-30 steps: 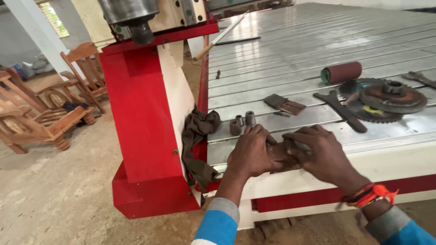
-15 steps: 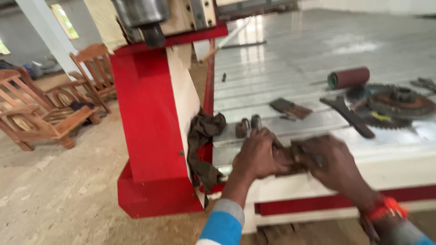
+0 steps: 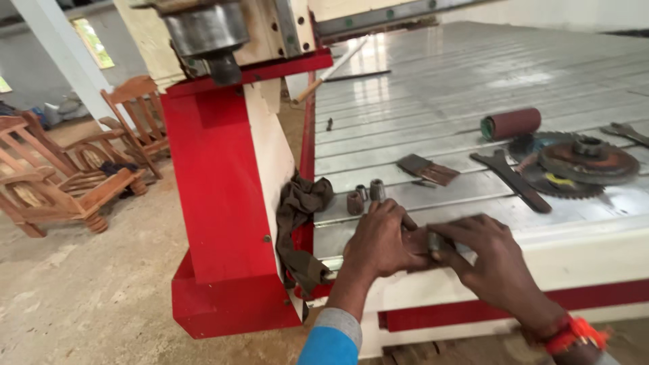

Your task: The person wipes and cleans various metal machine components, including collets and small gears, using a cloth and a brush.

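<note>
— What have you got there?

— A small dark metal piece [image 3: 433,241], cylinder-like as far as I can tell; most of it is hidden between my hands. It sits at the near edge of the ribbed metal machine bed [image 3: 473,81], just above the white and red front panel.

— How are you holding it?

— My left hand [image 3: 382,238] is curled over it from the left, fingers bent tight. My right hand [image 3: 490,253] pinches it from the other side, thumb and fingertips narrowed onto it. The two hands touch each other around it.

— And nearby?

— Just beyond my left knuckles stand two small metal collets [image 3: 365,197], upright, side by side. A dark rag [image 3: 297,209] hangs off the bed's corner beside the red machine column [image 3: 216,203]. Farther right lie a flat black wrench [image 3: 514,179], rusty saw blades [image 3: 581,162] stacked together, and a sandpaper roll [image 3: 510,124] on its side.
</note>
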